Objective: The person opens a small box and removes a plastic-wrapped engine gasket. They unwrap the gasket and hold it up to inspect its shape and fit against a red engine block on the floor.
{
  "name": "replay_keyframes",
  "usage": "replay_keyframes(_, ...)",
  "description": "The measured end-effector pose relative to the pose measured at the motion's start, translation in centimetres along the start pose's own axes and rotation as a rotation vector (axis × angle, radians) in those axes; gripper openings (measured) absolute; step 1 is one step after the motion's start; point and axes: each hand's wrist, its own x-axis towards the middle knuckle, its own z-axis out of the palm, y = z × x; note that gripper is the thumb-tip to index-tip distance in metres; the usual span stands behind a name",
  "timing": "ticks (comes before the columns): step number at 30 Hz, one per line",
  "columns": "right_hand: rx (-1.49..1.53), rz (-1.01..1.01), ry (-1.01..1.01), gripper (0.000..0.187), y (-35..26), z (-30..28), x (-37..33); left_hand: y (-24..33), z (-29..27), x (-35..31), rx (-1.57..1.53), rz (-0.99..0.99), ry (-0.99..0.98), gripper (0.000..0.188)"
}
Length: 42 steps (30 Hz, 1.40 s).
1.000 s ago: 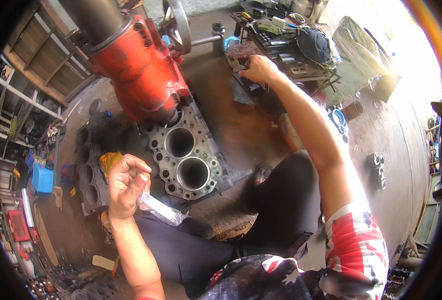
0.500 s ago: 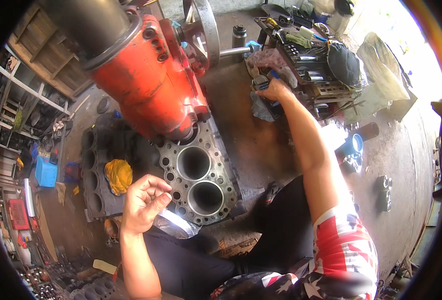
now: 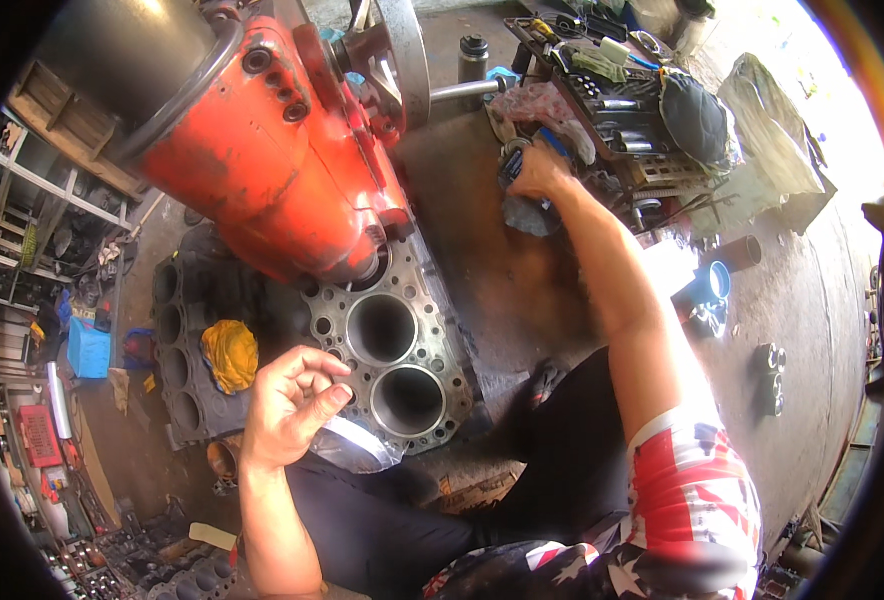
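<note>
Daylight from upper right, clipped to white there; orange flare along that rim. Left side dimmer, lower left murky. Black fisheye vignette, straight edges bow near it. Right arm [image 3: 627, 285] lit hard on outer side. Cylinder bores [image 3: 382, 328] near black. Floor [image 3: 517, 275] smeary mid-frame; dark blur over sleeve [image 3: 677, 485], lower right. Left hand [image 3: 287, 410] fairly sharp.

Glossy, scuffed paint on red machine head [image 3: 282, 180]; smooth metal engine block [image 3: 395, 365]; shiny clear plastic wrapper [image 3: 362, 446]
</note>
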Motion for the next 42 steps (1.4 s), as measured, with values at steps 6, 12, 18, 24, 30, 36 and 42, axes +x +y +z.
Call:
replay_keyframes(6,-0.127,-0.53,0.074,0.079,-0.9,-0.4,-2.9,0.5,0.3,-1.0,0.019,0.011,-0.024,0.026)
replay_keyframes(12,-0.516,-0.771,-0.044,0.08,0.7,0.9,-5.1,0.8,0.8,-2.3,0.053,0.02,-0.034,0.029)
replay_keyframes(18,-0.675,-0.84,0.135,0.064,4.9,3.1,-5.7,0.8,1.3,-3.2,0.098,0.013,-0.014,0.031)
replay_keyframes(24,-0.644,-0.89,0.223,0.059,8.5,4.7,-6.5,0.5,2.2,-3.5,0.161,0.015,-0.043,0.031)
replay_keyframes(30,-0.195,-0.611,0.377,0.065,8.6,4.4,-8.2,0.5,3.1,-3.9,0.132,0.027,-0.034,0.032)
replay_keyframes(36,0.501,-0.076,0.17,0.073,7.8,2.3,-8.7,0.2,3.9,-3.6,0.106,0.03,-0.08,0.035)
replay_keyframes(42,0.292,-0.109,-0.084,0.085,8.1,1.7,-9.7,0.1,4.4,-3.1,0.132,0.035,-0.123,0.034)
